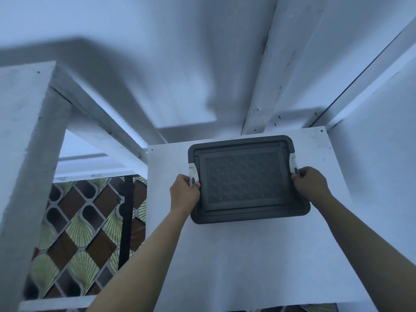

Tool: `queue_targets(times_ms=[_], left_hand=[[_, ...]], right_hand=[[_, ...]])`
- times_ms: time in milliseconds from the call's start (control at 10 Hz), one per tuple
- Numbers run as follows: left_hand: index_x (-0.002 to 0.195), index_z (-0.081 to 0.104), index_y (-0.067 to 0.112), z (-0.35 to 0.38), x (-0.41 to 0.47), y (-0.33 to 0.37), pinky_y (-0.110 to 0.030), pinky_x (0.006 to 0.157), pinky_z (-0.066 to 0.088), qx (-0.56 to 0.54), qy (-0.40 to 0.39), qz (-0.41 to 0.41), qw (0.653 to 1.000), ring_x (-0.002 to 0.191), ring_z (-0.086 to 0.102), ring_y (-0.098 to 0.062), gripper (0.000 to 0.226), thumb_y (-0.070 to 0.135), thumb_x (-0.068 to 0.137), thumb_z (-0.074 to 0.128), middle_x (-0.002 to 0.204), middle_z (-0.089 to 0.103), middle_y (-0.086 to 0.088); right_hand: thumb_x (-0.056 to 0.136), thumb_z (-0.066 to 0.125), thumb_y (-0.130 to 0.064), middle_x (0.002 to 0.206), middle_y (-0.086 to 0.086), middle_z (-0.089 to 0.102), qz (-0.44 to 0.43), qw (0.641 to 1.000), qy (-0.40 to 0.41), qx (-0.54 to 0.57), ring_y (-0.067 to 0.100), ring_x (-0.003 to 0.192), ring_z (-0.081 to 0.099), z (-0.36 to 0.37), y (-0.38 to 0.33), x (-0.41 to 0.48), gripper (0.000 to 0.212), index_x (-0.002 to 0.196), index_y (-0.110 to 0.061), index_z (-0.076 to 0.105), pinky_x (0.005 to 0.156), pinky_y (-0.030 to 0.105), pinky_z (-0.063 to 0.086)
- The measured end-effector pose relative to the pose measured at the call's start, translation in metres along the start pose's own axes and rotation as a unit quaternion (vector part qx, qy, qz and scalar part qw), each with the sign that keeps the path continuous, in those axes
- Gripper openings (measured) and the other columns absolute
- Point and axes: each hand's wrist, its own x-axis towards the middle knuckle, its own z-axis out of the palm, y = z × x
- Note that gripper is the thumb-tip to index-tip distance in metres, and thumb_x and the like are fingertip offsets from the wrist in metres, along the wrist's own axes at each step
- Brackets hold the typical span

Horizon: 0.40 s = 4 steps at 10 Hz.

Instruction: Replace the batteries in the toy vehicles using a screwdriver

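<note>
You are looking down at a grey box with a closed, textured lid, lying flat on a white surface. Your left hand is gripping the box's left edge, with the thumb lying on the lid beside a white latch. Your right hand is gripping the right edge, its fingers curled over the second white latch. Both hands are closed on the box and nothing else.

No toy vehicle, battery or screwdriver is showing anywhere. They are probably inside the box, though the lid is hiding its contents. A patterned tiled floor is showing below, to the left of the surface.

You are most likely at the very start of the job, fetching or opening this box. To do this well, you should be keeping the box level and pressed onto the surface while releasing both latches together, so that the lid is lifting evenly and small parts are not spilling. The box is sitting well back from the near edge, which is giving you room to lay out the contents in front of it.
</note>
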Motion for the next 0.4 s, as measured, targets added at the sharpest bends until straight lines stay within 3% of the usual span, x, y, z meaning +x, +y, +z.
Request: queue_targets(times_ms=[100,200,300,400], left_hand=[[0.118,0.051,0.001,-0.002,-0.003,0.001,-0.026,0.076,0.036,-0.007,-0.008,0.000,1.000,0.090,0.048,-0.020,0.026,0.018,0.098,0.055,0.111,0.057,-0.012],[0.134,0.045,0.003,-0.005,-0.008,-0.002,-0.029,0.084,0.041,-0.006,-0.031,0.005,0.999,0.110,0.054,-0.027,0.041,0.024,0.100,0.051,0.129,0.056,-0.016],[0.148,0.031,0.008,-0.018,-0.017,0.002,-0.035,0.102,0.038,-0.063,-0.032,-0.018,0.997,0.132,0.042,-0.029,0.059,0.032,0.099,0.052,0.147,0.042,-0.015],[0.143,0.040,0.013,-0.049,-0.036,0.012,-0.030,0.092,0.039,-0.141,0.041,0.009,0.989,0.113,0.050,-0.020,0.050,0.026,0.098,0.056,0.141,0.048,-0.011]], right_hand=[[0.099,0.047,-0.019,0.107,0.021,0.062,-0.002,1.000,0.006,-0.001,0.025,0.083,0.048,-0.001,-0.001,-0.004,0.021,0.098,0.000,0.056,0.075,0.031,0.036],[0.100,0.046,-0.028,0.130,0.019,0.055,0.001,1.000,0.005,0.031,0.032,0.111,0.052,-0.002,0.001,-0.014,0.041,0.129,0.000,0.051,0.093,0.038,0.039],[0.099,0.048,-0.034,0.147,0.015,0.040,0.012,0.994,0.018,0.104,0.033,0.134,0.039,-0.012,0.000,-0.023,0.055,0.144,-0.007,0.036,0.108,0.044,0.033],[0.098,0.050,-0.028,0.140,0.013,0.049,-0.030,0.974,0.067,0.216,0.029,0.124,0.049,-0.052,-0.017,-0.036,0.044,0.139,-0.012,0.046,0.104,0.043,0.038]])
